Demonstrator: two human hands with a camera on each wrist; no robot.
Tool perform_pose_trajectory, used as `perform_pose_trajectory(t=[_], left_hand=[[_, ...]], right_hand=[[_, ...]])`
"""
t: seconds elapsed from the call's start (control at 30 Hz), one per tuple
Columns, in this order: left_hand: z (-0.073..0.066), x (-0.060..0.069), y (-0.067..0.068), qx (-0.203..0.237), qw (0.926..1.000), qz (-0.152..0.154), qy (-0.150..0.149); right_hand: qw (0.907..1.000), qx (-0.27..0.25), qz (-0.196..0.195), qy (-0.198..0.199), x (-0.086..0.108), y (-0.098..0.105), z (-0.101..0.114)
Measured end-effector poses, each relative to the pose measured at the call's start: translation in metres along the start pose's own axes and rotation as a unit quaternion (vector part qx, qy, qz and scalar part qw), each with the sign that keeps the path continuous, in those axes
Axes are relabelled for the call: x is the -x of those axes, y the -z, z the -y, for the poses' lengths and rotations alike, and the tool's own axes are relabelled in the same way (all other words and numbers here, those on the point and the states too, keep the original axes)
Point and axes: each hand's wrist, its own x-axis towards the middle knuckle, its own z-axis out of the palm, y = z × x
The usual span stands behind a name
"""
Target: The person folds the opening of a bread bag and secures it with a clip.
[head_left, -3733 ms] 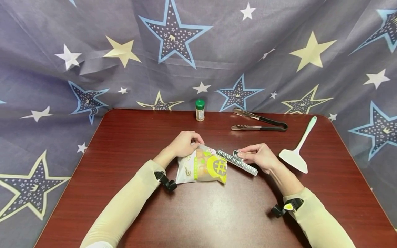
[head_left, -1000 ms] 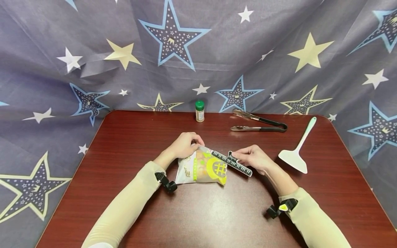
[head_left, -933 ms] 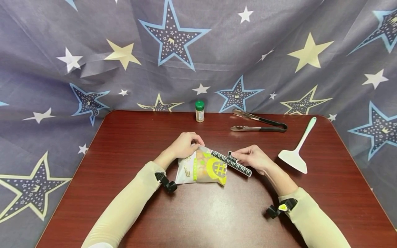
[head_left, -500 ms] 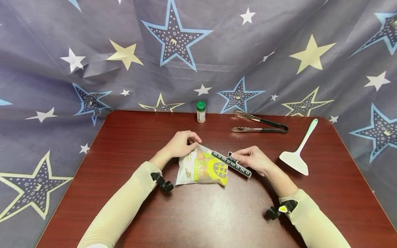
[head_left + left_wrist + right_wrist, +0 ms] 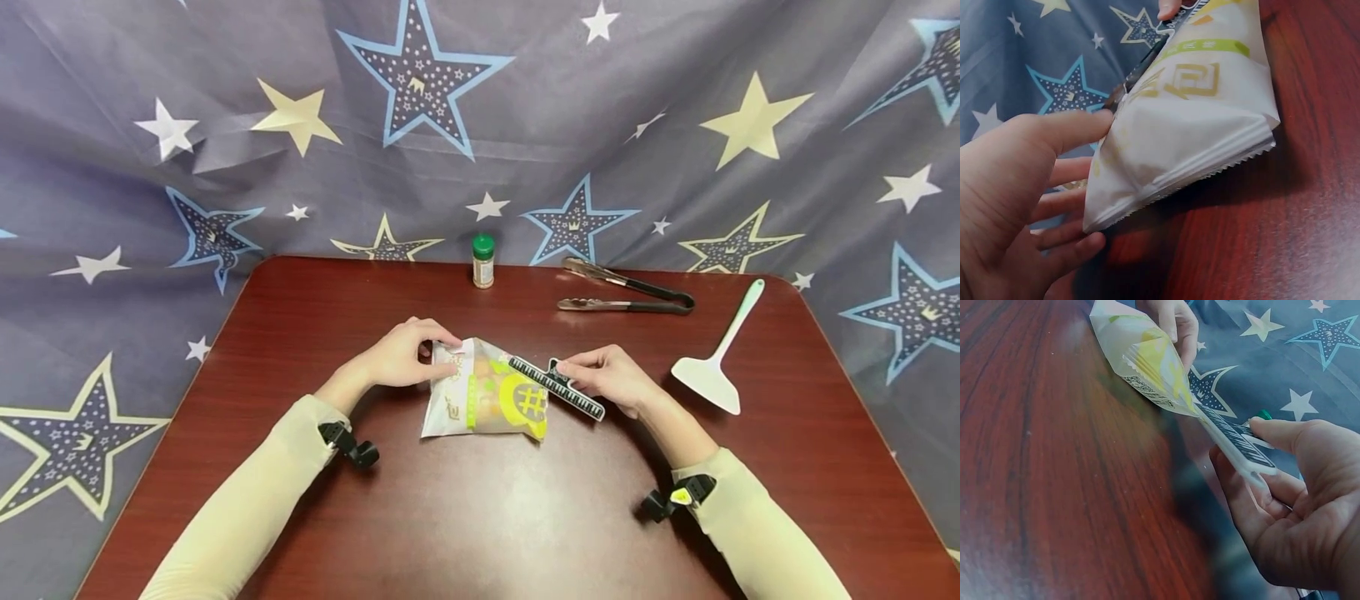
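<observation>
A white and yellow-green bag (image 5: 487,400) has a black and white piano-key clip (image 5: 557,388) along its upper right edge. The left hand (image 5: 393,354) is at the bag's upper left corner, thumb on its front. In the left wrist view, the thumb touches one edge of the bag (image 5: 1191,131) and the loosely spread fingers of the left hand (image 5: 1029,187) lie at and partly behind its end. The right hand (image 5: 618,379) pinches the clip's handle; in the right wrist view the right hand (image 5: 1310,494) has its thumb on the clip (image 5: 1235,439), fingers beneath.
A green-capped shaker (image 5: 483,262) stands at the back of the dark red table (image 5: 420,525). Metal tongs with black handles (image 5: 637,306) lie to its right. A white spatula (image 5: 708,383) rests at the right, and a star-patterned cloth (image 5: 300,183) hangs behind.
The left hand has let go of the bag's top edge and moved left to its upper left corner. The right hand keeps its pinch on the clip, which has shifted left along the bag since the earliest frame.
</observation>
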Motion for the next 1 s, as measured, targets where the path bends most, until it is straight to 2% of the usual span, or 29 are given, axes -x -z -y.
perform_pose_trajectory(t=[0.13,0.37,0.77,1.0], left_hand=[[0.0013,0.0036,-0.0041,0.021,0.9997,0.010,-0.006],[0.0040,0.0042,-0.0100,0.038,0.9992,-0.002,-0.014],[0.0020,0.0030,-0.0052,0.046,0.9988,0.018,0.004],[0.0036,0.0041,-0.0048,0.046,0.9988,0.017,0.006]], right_hand=[[1.0000,0.003,0.000,-0.003,-0.0010,-0.0017,-0.0033],[0.9999,0.000,-0.007,-0.007,0.0006,-0.0013,-0.0039],[0.9997,-0.023,-0.010,-0.002,-0.0043,0.0006,0.0040],[0.9999,-0.011,-0.002,0.005,-0.0093,-0.0013,0.0032]])
